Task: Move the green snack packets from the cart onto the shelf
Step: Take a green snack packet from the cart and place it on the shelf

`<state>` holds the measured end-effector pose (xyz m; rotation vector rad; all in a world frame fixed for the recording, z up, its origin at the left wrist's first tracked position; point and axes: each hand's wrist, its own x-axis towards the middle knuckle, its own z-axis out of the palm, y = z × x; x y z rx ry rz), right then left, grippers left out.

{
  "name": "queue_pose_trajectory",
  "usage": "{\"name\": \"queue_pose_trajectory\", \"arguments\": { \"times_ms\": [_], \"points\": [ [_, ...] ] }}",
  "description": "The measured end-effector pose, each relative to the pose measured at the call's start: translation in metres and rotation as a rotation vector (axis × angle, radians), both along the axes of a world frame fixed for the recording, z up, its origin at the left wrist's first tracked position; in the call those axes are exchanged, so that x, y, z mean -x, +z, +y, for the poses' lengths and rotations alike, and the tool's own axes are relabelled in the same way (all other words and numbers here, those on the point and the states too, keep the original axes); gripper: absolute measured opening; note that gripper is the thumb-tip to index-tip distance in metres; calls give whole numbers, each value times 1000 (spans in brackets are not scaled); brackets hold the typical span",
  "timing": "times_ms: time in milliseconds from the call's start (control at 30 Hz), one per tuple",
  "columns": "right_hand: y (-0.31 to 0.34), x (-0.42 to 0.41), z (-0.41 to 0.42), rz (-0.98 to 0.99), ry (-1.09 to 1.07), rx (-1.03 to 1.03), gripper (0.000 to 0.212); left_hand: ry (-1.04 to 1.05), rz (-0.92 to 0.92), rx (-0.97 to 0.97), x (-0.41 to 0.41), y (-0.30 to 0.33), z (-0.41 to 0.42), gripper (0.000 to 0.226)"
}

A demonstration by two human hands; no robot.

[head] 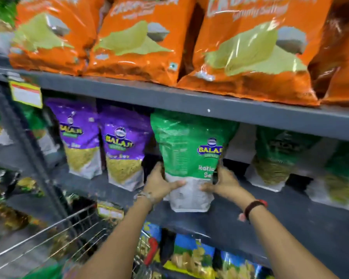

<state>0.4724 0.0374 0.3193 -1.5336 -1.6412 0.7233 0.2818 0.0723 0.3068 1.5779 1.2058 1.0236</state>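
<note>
A green snack packet [189,150] stands upright on the middle grey shelf [270,206], its white base near the shelf's front edge. My left hand [159,184] grips its lower left side and my right hand [223,184] grips its lower right side. More green packets [278,156] stand deeper on the same shelf to the right. The wire cart [54,238] sits at the lower left, with a green shape blurred at its bottom edge.
Two purple packets [123,154] stand just left of the held packet. Large orange bags [250,51] fill the shelf above, close over the packet's top. Blue and yellow packets [191,256] line the shelf below. A price tag [25,95] hangs at the left upright.
</note>
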Motion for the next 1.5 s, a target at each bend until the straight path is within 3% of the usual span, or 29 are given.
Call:
{"name": "queue_pose_trajectory", "arguments": {
  "times_ms": [167, 300, 400, 533, 667, 767, 933, 1067, 1233, 1300, 1400, 1467, 1500],
  "points": [
    [-23, -27, 19, 6, -93, 26, 57, -41, 7, 44, -36, -25, 34, 56],
    [-56, -25, 31, 148, -120, 68, 53, 6, 7, 52, -40, -50, 45, 56],
    [-66, -31, 36, 188, -133, 79, 55, -48, -59, 62, -35, -62, 52, 62],
    [-77, -38, 35, 197, -49, 194, 78, -177, 7, 66, -32, -68, 57, 85],
    [-90, -25, 24, 175, -205, 101, 74, -187, 108, 62, -30, -71, 69, 88],
    [-100, -20, 12, 139, -295, 62, 70, -95, 150, 39, -28, -72, 74, 73],
    [-101, -15, 15, 253, -190, 125, 88, -118, -129, 11, -34, -79, 48, 40],
    [-108, -10, 15, 288, -271, 50, 64, -200, -102, 44, -33, -92, 42, 92],
    [-95, -21, 19, 230, -418, -40, 43, -319, 48, 97, -32, -83, 58, 91],
    [-90, -30, 26, 299, -421, -25, 57, -354, 109, 107, -29, -78, 69, 92],
    [-85, -43, 37, 239, -245, 97, 109, -426, 252, 141, -18, -68, 84, 94],
    [-83, -44, 43, 205, -145, 132, 110, -481, 190, 176, -14, -66, 91, 74],
    [-82, -42, 45, 202, -128, 148, 101, -484, 137, 175, -14, -66, 91, 68]
  ]
}}
